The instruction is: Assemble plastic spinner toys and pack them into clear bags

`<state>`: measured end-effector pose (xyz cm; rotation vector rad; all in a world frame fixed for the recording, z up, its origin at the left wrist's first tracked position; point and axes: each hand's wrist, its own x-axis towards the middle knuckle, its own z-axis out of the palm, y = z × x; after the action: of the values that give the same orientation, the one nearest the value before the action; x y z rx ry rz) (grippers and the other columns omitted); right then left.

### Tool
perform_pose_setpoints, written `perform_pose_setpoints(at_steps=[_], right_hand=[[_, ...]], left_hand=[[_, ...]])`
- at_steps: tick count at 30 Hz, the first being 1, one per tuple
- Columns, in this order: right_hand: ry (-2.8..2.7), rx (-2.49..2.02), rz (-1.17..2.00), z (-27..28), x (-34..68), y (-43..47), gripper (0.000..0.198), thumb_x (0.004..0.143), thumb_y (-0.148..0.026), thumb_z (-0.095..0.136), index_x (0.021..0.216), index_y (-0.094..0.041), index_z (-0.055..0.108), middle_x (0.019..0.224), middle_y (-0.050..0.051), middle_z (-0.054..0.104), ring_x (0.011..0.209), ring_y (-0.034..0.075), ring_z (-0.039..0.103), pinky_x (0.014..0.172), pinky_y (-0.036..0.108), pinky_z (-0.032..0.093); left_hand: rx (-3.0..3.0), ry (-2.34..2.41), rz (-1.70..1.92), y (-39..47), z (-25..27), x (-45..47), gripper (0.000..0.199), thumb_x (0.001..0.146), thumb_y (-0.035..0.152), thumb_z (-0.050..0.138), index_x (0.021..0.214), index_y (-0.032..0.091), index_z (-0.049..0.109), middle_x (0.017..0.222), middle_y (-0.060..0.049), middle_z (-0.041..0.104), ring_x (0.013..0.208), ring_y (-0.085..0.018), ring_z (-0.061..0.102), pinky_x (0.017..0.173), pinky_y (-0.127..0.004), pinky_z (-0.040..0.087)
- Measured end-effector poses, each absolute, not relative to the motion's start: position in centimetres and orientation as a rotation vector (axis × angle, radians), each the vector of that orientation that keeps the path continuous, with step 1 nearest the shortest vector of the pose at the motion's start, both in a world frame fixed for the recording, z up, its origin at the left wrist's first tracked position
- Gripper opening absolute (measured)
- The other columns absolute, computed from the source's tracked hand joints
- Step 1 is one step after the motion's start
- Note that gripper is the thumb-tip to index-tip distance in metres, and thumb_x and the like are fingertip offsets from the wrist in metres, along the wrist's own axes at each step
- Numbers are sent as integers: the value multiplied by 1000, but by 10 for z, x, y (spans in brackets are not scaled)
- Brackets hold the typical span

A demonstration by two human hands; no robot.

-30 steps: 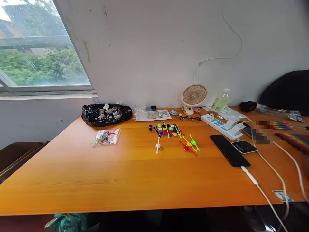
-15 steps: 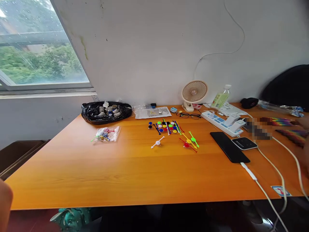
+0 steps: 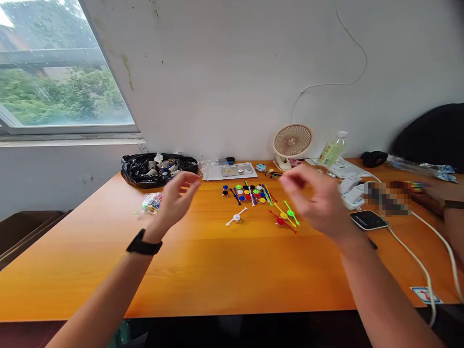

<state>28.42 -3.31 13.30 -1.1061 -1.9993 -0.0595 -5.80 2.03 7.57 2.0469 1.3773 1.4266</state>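
My left hand (image 3: 177,200), with a black band on its wrist, hovers above the table with fingers curved and thumb apart, holding nothing. It partly covers a clear plastic bag of colored pieces (image 3: 149,203). My right hand (image 3: 315,203) is raised on the other side, fingers bent, thumb apart and nothing visible in it. Between the hands lie a white arrow spinner (image 3: 237,218), a red arrow spinner (image 3: 281,222), a yellow arrow spinner (image 3: 283,214) and a green arrow spinner (image 3: 291,213). Behind them is a cluster of colored discs and loose arrows (image 3: 250,192).
A black plastic bag (image 3: 137,179) holding grey pieces sits at the back left. Along the back stand a clip fan (image 3: 293,140) and a bottle (image 3: 331,152). White chargers (image 3: 351,193), a small black-topped device (image 3: 368,219) and cables occupy the right; another person's arm (image 3: 451,208) shows there.
Both my hands have come into view over the table, from the lower edges. My right arm now hides most of the phone. The spinners stay where they were.
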Motion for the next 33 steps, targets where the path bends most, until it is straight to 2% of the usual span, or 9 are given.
perform_pose_setpoints(at_steps=[1,3,6,9,13,19,23,27,33], right_hand=[[-2072,-1088,2,124,275,-27,15,106,-28,55,108,-20,68,104,6,71,96,18,66,88,33,54],[-2261,-1032,135,101,255,-15,15,104,-24,56,112,-22,68,111,6,72,106,20,65,95,33,52],[-2503,-986,200,66,230,-5,27,104,-21,54,129,-23,65,128,7,68,124,23,59,110,38,46],[-2640,-1027,139,45,223,-4,26,104,-14,48,122,-22,67,120,8,70,117,23,61,105,38,48],[-2689,-1164,60,41,237,-13,22,105,-13,47,102,-21,67,103,7,69,99,23,63,87,36,49],[-2592,-1361,-173,41,267,-31,18,103,-19,52,91,-20,65,99,7,68,101,26,59,91,41,44],[-2513,-1476,-323,30,293,-34,18,103,-18,50,91,-20,65,99,8,68,101,28,58,90,43,43],[-2471,-1555,-472,27,305,-36,16,102,-18,51,97,-18,66,105,13,68,106,32,58,89,46,44],[-2483,-1442,-251,45,262,-28,13,102,-23,55,107,-19,66,113,11,68,110,29,59,96,43,47]], left_hand=[[2094,1373,1303,29,63,-51,24,101,35,59,117,18,66,110,-7,74,92,-20,71,79,-34,60],[2246,1351,1041,46,37,-37,31,99,32,58,128,21,63,125,-9,73,104,-23,71,88,-38,60],[2494,1267,869,64,8,-18,46,99,26,54,145,21,55,145,-12,64,134,-29,59,115,-48,48],[2589,1295,804,72,-5,-8,52,99,23,53,151,21,51,154,-12,57,140,-30,54,118,-49,45],[2636,1321,783,72,-8,-6,46,101,23,51,147,23,56,150,-10,61,136,-29,57,116,-49,46],[2594,1305,855,58,-2,-8,24,99,25,57,119,23,69,116,-9,75,111,-28,67,99,-43,54],[2537,1211,867,42,2,-6,11,97,24,61,105,24,68,105,-6,75,100,-25,69,89,-38,55],[2508,1065,850,26,3,-2,9,96,24,63,103,24,68,103,-5,74,97,-23,69,87,-35,55],[2496,917,808,14,5,7,13,97,29,65,109,25,69,103,-4,72,95,-21,69,86,-32,54]])
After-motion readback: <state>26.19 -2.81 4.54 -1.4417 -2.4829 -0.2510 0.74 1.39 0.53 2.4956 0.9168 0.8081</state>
